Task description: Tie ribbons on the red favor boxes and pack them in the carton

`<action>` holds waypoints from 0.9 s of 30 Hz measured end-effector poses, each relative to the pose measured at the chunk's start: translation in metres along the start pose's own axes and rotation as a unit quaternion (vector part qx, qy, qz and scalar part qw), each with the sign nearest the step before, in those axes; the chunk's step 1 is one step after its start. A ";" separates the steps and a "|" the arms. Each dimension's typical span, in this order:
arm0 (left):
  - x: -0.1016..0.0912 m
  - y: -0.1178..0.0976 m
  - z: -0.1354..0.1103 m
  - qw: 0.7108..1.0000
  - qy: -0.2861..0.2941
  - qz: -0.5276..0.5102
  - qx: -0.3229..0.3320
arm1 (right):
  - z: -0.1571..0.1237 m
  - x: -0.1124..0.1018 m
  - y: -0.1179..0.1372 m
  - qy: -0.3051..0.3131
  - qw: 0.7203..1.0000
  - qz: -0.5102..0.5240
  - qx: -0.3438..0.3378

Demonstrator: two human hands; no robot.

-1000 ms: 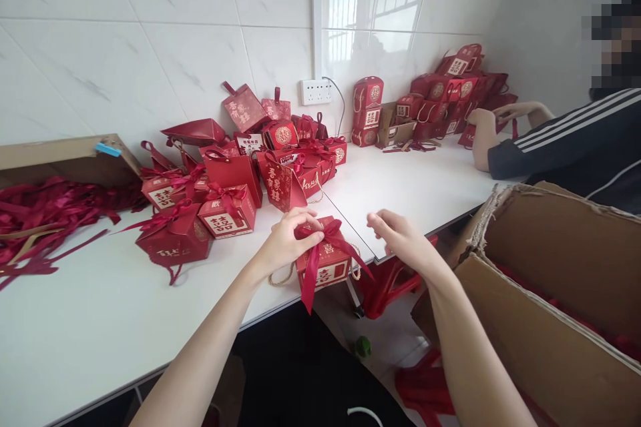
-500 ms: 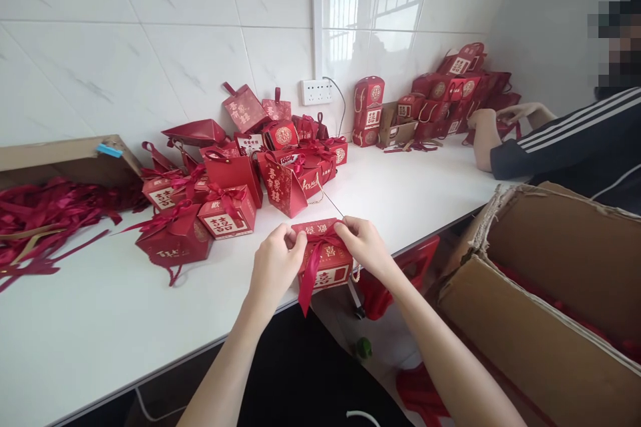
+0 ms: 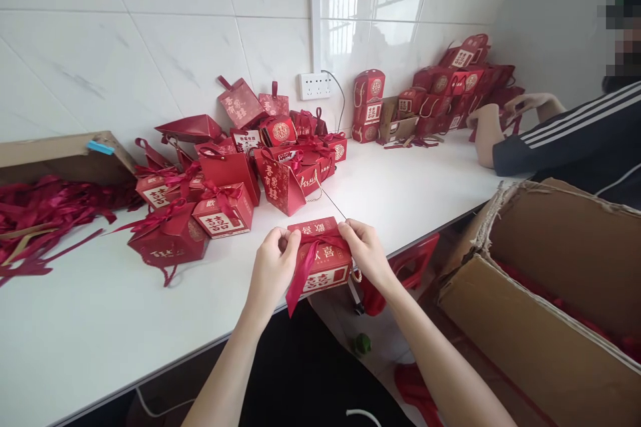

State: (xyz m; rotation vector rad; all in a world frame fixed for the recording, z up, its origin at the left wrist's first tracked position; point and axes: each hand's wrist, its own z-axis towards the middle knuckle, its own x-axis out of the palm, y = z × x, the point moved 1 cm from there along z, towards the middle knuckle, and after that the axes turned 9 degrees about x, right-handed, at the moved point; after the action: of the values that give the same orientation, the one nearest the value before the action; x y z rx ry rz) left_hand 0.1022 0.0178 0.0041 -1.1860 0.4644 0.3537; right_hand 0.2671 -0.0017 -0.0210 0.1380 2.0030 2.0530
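Note:
A red gift box (image 3: 324,279) with gold characters and a white label sits at the table's front edge, directly before me. A dark red ribbon (image 3: 302,271) lies across its top, crossed or knotted near the middle, with one tail hanging down the front. At the box's left side, my left hand (image 3: 273,265) is closed, pinching the ribbon between thumb and fingers. My right hand (image 3: 369,252) is closed on the ribbon at the right side. A twisted cord handle (image 3: 356,275) shows below the right hand. The fingertips partly hide the ribbon's ends.
Finished-looking red boxes (image 3: 223,212) with bows cluster left of centre. A carton of loose ribbons (image 3: 55,213) stands far left. Right of me is a large open cardboard box (image 3: 531,307). A co-worker's arm (image 3: 565,127) rests near stacked red boxes (image 3: 445,103) at the back right.
Both hands have drawn slightly apart, pulling the ribbon sideways across the box top. The hanging tail has swung a little left. The view has shifted slightly.

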 end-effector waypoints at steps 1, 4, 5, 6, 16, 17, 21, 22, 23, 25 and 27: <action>0.001 0.001 -0.002 1.000 -0.005 -0.012 0.000 | -0.003 0.000 -0.003 -0.003 1.000 0.024 -0.002; 0.005 0.002 -0.005 0.999 -0.008 -0.033 -0.001 | -0.009 0.004 -0.012 -0.010 0.996 0.094 0.008; 0.006 0.002 -0.006 0.999 -0.008 -0.035 0.000 | -0.010 0.005 -0.014 -0.014 0.993 0.115 0.016; 0.006 0.003 -0.006 0.999 -0.009 -0.035 0.001 | -0.010 0.007 -0.016 -0.020 0.990 0.137 0.023; -0.007 0.003 -0.001 0.999 0.031 -0.013 -0.006 | 0.001 -0.033 -0.023 0.039 0.998 0.046 0.014; -0.008 0.002 0.000 0.999 0.032 0.001 -0.003 | 0.002 -0.039 -0.021 0.052 0.998 0.022 -0.018; -0.007 -0.001 0.003 0.998 0.032 0.043 0.043 | -0.002 -0.038 -0.012 0.189 0.971 -0.115 -0.090; -0.006 -0.002 0.002 0.997 0.020 0.048 0.058 | -0.005 -0.036 -0.010 0.205 0.962 -0.148 -0.098; -0.005 -0.004 0.000 0.996 -0.001 0.049 0.077 | -0.007 -0.033 -0.010 0.204 0.958 -0.172 -0.111; -0.002 -0.009 -0.008 0.987 -0.057 0.036 0.146 | -0.014 -0.030 -0.009 0.159 0.955 -0.193 -0.157; 0.003 -0.018 -0.020 0.958 -0.110 0.016 0.266 | -0.022 -0.031 -0.008 0.089 0.949 -0.201 -0.226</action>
State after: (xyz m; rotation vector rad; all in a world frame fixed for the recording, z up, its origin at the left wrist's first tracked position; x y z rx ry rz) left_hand 0.1103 -0.0068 0.0111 -0.6078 0.3521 0.3552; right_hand 0.2920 -0.0305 -0.0257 -0.5191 1.4309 2.2297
